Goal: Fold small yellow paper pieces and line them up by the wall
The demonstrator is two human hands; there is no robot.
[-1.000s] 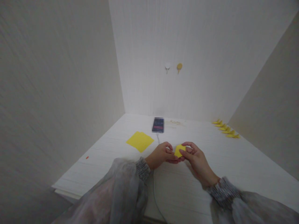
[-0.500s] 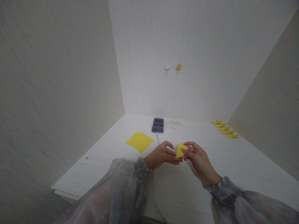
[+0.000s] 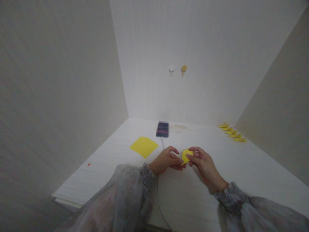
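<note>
A small folded yellow paper (image 3: 185, 156) is held just above the white table (image 3: 253, 167), pinched from both sides. My left hand (image 3: 166, 160) grips its left edge with thumb and fingertips. My right hand (image 3: 202, 164) pinches its right side, fingers curled over the top. Both wrists rest low near the table surface.
A stack of flat yellow paper squares (image 3: 144, 146) lies to the left. A phone (image 3: 163, 129) with a white cable (image 3: 159, 199) sits behind the hands. Several folded yellow pieces (image 3: 232, 132) line the far right. Two wall hooks (image 3: 177, 69) hang above. Walls close in on three sides.
The paper has been turned and worked slightly between the fingers; both hands stay in nearly the same place, still pinching it.
</note>
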